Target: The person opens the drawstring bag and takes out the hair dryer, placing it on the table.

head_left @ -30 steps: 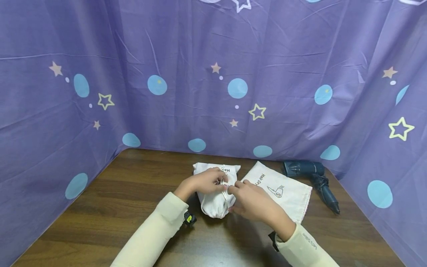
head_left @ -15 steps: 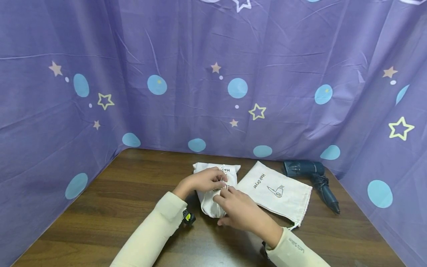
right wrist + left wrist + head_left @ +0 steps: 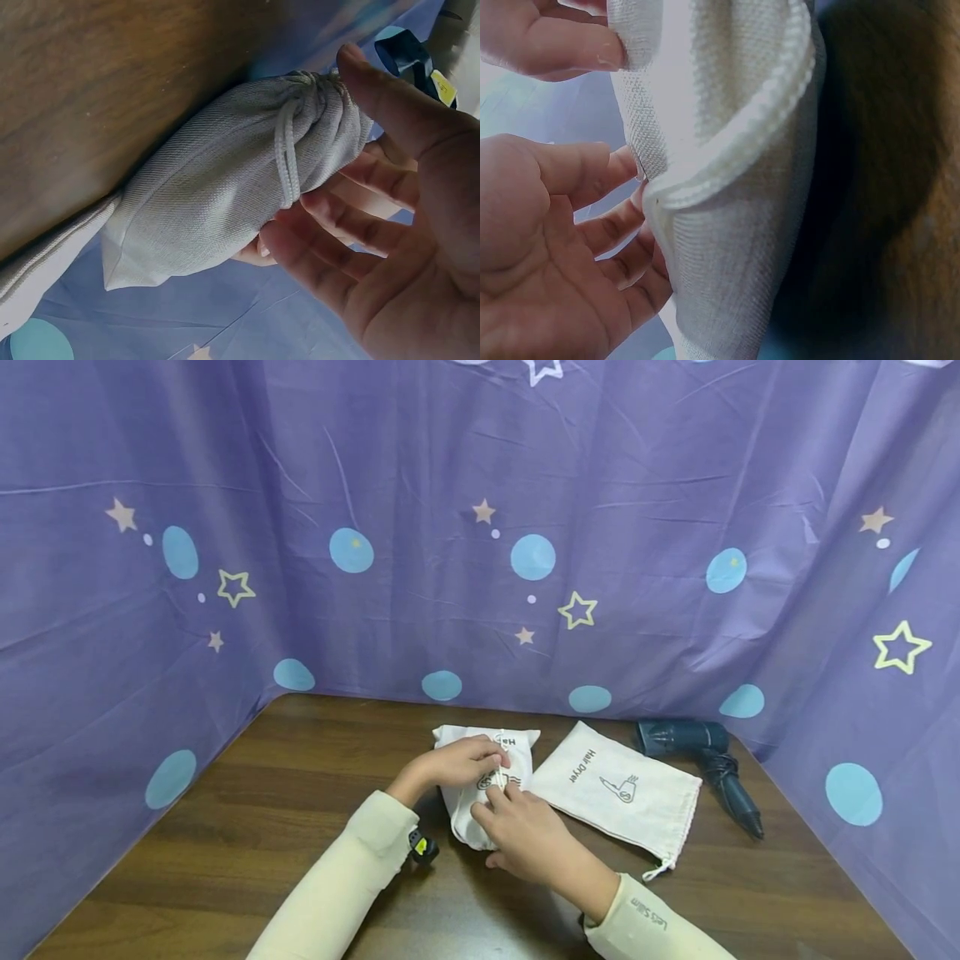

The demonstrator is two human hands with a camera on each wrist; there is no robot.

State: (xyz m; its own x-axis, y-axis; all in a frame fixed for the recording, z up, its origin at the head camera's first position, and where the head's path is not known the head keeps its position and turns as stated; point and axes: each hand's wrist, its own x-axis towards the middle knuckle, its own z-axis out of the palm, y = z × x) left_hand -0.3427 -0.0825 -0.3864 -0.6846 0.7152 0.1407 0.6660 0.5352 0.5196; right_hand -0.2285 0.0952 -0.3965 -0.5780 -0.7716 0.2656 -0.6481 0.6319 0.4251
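Together, left hand, right hand arched over cinched pouch, fingers curved, grip unclear

Curtained-off booth around a table; home or studio, could not tell. Purple cloth printed with stars and dots hung in folds behind the table and along its left and right sides, hiding the room beyond. Table was brown, wood-grained.

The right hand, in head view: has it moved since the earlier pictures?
Yes. The right hand has moved left and slightly down the picture, judged against the flat Hair Dryer drawstring bag, which stayed in place.
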